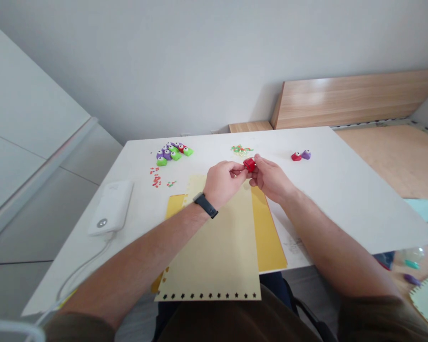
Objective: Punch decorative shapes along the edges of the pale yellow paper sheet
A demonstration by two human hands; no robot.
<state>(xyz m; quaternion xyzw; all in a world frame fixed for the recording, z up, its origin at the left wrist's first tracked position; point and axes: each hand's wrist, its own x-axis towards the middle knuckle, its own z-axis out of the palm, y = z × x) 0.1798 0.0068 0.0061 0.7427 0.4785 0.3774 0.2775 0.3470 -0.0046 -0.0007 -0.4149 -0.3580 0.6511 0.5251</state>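
- White table (342,190): flat top, set near a wall.
- Pale yellow sheet (217,247): lay at the near edge, overhanging it; a row of star holes ran along its near border.
- Darker yellow sheet (269,232): lay under the pale one.
- Purple and green punches (173,152): clustered, far left.
- Red and purple punch pair (301,155): far right, just beside each other.
- Paper cut-outs (241,150): small heap, far centre.
- Red scraps (155,176): scattered, left.
- White power bank (111,207): left edge, cable (82,270) attached.
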